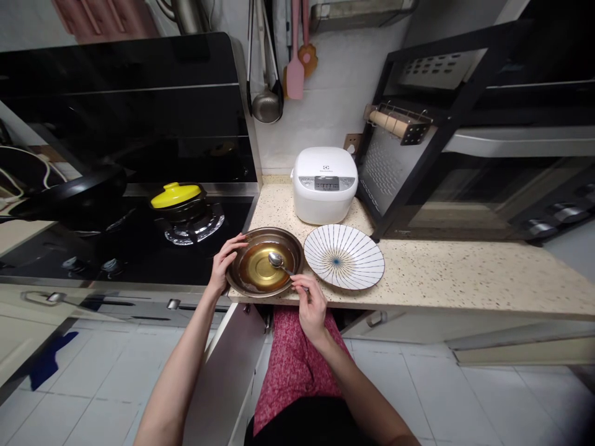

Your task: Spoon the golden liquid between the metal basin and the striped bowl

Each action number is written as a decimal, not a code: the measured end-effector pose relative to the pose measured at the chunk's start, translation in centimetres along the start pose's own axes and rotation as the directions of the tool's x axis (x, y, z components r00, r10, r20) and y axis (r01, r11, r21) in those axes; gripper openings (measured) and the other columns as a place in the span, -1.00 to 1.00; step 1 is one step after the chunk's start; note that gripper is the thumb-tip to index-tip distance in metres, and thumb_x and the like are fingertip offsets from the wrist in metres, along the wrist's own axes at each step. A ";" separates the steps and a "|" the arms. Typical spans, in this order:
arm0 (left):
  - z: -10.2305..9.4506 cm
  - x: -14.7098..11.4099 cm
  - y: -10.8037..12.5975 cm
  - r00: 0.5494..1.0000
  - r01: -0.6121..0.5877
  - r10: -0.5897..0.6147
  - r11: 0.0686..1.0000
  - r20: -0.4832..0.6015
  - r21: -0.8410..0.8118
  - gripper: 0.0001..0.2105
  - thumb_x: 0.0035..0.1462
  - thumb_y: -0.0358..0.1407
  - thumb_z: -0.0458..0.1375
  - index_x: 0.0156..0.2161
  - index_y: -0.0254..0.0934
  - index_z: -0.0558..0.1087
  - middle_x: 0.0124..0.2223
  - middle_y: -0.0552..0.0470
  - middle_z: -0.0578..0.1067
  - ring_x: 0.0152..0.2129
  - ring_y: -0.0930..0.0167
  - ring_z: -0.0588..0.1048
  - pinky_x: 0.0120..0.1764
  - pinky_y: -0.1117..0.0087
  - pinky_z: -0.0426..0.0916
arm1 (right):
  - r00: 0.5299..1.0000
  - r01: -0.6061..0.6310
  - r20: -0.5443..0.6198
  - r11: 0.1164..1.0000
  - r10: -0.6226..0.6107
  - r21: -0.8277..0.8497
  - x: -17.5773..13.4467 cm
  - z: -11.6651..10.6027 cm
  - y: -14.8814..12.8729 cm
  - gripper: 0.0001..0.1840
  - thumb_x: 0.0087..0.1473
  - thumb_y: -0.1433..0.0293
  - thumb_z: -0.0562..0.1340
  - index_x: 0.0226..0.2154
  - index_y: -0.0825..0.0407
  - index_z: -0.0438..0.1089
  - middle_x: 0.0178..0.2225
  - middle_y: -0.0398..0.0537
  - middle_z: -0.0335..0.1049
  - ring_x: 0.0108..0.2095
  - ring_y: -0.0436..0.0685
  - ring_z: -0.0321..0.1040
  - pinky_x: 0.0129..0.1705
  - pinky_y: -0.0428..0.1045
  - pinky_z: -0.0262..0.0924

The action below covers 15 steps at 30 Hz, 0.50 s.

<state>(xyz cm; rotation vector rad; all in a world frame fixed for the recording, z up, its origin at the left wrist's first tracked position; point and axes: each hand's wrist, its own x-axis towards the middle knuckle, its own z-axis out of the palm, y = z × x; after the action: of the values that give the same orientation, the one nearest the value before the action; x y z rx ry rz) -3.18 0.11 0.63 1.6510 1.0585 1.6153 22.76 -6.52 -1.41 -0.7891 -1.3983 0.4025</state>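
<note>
A wide metal bowl (242,282) sits at the counter's front edge beside the stove, with brownish liquid in it. My left hand (226,261) grips the bowl's left rim, fingers over the edge. Between the fingers of my right hand (310,301) is the handle of a metal spoon (276,260), whose head is over the middle of the bowl. Whether the spoon touches the liquid I cannot tell. Just right of the bowl lies a white plate (360,260) with dark radiating lines and a blue centre.
Behind the plate stands a white rice cooker (325,186). On the stove at left are a pot with a yellow lid (175,196) and a dark wok (83,198). A black rack (385,179) holds an oven on the right. Below the bowl a cabinet door (227,371) hangs ajar.
</note>
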 end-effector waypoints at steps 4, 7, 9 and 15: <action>-0.1 0.1 -0.1 1.000 0.004 -0.004 1.000 0.000 0.004 -0.70 0.28 -0.16 0.17 -0.06 -0.23 0.68 0.24 -0.15 0.52 0.35 0.03 0.32 0.44 -0.09 0.04 | 1.000 -0.010 -0.003 1.000 0.010 0.016 -0.2 0.0 0.1 -0.81 0.37 0.45 0.16 -0.26 -0.02 0.47 -0.22 -0.02 0.61 -0.18 0.10 0.57 -0.16 0.04 0.50; -0.1 0.0 -0.1 1.000 0.009 -0.010 1.000 0.004 0.005 -0.70 0.28 -0.15 0.17 -0.06 -0.24 0.68 0.25 -0.15 0.52 0.35 0.04 0.32 0.44 -0.09 0.04 | 1.000 -0.029 -0.003 0.999 0.029 0.021 -0.3 0.0 0.1 -0.80 0.37 0.45 0.15 -0.26 -0.02 0.47 -0.22 -0.02 0.61 -0.20 0.10 0.57 -0.19 0.03 0.50; 0.0 0.0 0.0 1.000 0.011 -0.011 1.000 0.001 0.001 -0.70 0.28 -0.15 0.17 -0.06 -0.24 0.68 0.25 -0.15 0.52 0.34 0.04 0.33 0.44 -0.09 0.04 | 0.999 -0.033 -0.006 0.999 0.033 0.026 -0.3 -0.1 0.0 -0.80 0.37 0.46 0.15 -0.27 -0.02 0.47 -0.23 -0.02 0.61 -0.21 0.10 0.57 -0.19 0.03 0.50; 0.0 0.0 0.1 1.000 0.018 -0.018 1.000 0.000 0.007 -0.69 0.28 -0.14 0.17 -0.07 -0.24 0.68 0.25 -0.16 0.52 0.35 0.03 0.32 0.44 -0.09 0.03 | 0.999 0.015 -0.029 1.000 -0.015 0.012 -0.3 -0.5 -0.5 -0.78 0.37 0.47 0.14 -0.27 -0.01 0.47 -0.27 -0.04 0.60 -0.20 0.10 0.57 -0.16 0.03 0.48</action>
<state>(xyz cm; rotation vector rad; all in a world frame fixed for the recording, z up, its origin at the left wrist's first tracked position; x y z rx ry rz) -3.13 0.03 0.71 1.6416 1.0778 1.6016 23.08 -7.15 -1.29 -0.7713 -1.3727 0.3865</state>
